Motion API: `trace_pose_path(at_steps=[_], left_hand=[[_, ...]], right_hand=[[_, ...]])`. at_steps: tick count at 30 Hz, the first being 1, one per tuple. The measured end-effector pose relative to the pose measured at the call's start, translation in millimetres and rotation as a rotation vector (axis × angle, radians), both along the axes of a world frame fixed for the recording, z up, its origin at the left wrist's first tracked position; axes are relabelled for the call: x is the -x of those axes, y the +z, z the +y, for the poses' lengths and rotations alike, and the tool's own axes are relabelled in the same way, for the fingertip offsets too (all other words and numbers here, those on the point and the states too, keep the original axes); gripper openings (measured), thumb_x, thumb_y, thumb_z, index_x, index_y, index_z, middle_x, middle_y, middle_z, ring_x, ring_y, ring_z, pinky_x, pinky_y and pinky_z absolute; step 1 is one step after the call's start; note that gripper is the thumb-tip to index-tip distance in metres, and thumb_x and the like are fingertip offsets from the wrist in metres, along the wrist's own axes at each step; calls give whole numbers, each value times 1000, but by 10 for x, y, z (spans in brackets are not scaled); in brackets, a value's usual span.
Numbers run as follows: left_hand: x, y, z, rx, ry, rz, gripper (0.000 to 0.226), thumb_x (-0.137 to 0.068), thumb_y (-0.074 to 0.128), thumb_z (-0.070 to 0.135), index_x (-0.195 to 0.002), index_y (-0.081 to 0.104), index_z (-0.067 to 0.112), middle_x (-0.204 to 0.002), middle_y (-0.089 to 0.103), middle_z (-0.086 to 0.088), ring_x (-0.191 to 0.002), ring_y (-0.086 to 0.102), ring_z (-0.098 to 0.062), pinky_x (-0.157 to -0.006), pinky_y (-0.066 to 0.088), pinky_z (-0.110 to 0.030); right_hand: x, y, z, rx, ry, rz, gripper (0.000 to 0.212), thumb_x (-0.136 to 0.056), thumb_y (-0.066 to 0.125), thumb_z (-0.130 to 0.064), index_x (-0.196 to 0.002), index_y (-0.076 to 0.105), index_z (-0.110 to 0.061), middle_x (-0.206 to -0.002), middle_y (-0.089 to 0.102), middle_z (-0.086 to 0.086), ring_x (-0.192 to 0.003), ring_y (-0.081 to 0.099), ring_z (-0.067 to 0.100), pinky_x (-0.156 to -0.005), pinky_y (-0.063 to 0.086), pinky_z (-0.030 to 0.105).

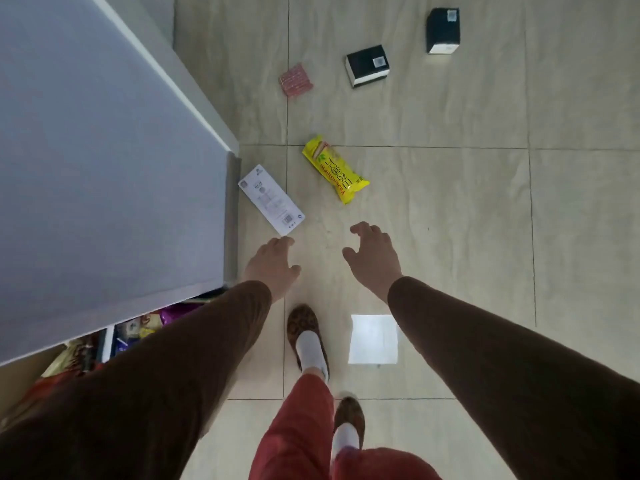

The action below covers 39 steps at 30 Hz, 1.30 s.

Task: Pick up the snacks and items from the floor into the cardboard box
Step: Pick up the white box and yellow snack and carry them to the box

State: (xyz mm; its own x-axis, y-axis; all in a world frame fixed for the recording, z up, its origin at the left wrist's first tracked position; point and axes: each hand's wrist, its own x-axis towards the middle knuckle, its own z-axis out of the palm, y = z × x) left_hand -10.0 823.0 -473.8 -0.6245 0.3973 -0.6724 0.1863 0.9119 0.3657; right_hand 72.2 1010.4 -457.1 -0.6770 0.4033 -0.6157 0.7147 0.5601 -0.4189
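- Head view looked down on a beige tiled floor (450, 237), with both arms in brown sleeves stretched forward at frame centre.
- Left hand (272, 266) hung with fingers loosely spread and nothing in them, its fingertips just short of the flat white printed card packet (272, 199) lying beside the corner of the grey-topped counter (104, 150).
- Right hand (372, 256) was likewise empty, fingers apart and curled, below the yellow plastic snack bag (335, 169) at mid-frame.
- Farther off, in the upper part of the frame: a small pink-red patterned packet (296, 80), a black-and-white box on its side (367, 65), and a second black box standing upright (442, 31) at upper right.
- A plain white square sheet (373, 339) lay low in the frame beside a foot in a patterned slipper (306, 332).
- Container: the brown cardboard box (14, 382) sat at lower left, mostly hidden under the counter and the left sleeve; colourful snack wrappers (138, 329) showed inside, count unclear.
- Risk, as judged: the white packet lies flat on smooth tile, so fingertips may slide it under the counter edge instead of lifting it.
- Risk: reaching for two items at once could leave a weak pinch on the slick yellow bag.
- Risk: the white sheet near the feet could be stepped on or missed.
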Motion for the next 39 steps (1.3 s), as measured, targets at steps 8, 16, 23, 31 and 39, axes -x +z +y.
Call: trace_pose_path(at_steps=[8,16,23,31,39], left_hand=[[759,-379,534,75,84,-56,53,-94,59,31,-144,44,17,-144,49,-6,-130,48,-28,-106,42,-43],[1296,-1287,824,166,299,-121,45,-94,59,30,-135,50,14,-137,55,-11,-124,54,-32,-103,44,-42],[1569,-2319,683,296,800,-140,67,-79,76,42,-128,47,8,-125,59,-14,-110,63,-33,-93,55,-46],[1551,-2984,812,176,1294,-133,98,-77,87,25,-144,19,6,-118,56,-8,-101,62,-28,-78,56,-40],[1717,-2295,1042,69,1305,-98,20,-86,78,22,-98,71,7,-96,75,-15,-78,69,-29,-72,58,-40]], right_hand=[[983,-453,722,24,97,-43,47,-97,59,-22,-143,51,-15,-139,55,12,-130,48,35,-104,44,44],[1918,-1326,1237,27,283,-93,49,-95,60,-19,-142,50,-13,-134,56,15,-127,51,37,-100,45,45],[2250,-2334,1375,-54,340,-169,69,-89,70,-36,-146,40,-12,-137,52,12,-129,48,36,-100,46,47],[2254,-3088,1270,-14,161,-152,86,-76,83,-49,-140,40,-11,-131,54,12,-122,53,37,-98,50,50],[2508,-2372,1668,248,-60,-273,68,-74,83,-57,-120,53,-17,-113,68,4,-104,66,27,-85,56,41]])
